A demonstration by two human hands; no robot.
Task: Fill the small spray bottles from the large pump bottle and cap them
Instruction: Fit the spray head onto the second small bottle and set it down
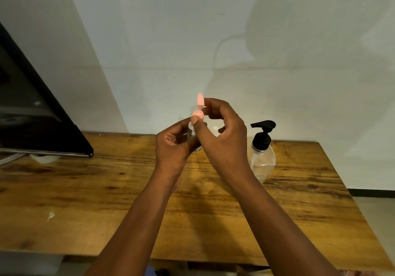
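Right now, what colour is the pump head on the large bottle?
Black; the pump head tops the clear large bottle, seen in the head view.

Left hand (173, 145): bare, no glove, ring or watch seen.
Right hand (224, 134): bare, no glove, ring or watch seen.
Forearms: bare to frame's lower edge; no sleeve in view.

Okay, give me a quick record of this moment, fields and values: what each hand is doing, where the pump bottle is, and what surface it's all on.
left hand: grips the small spray bottle, held above the table
right hand: pinches the pink cap just over the bottle's pink top
pump bottle: upright on the table, right of the hands, black pump on
surface: wooden table
fill level of small bottle: hidden by fingers
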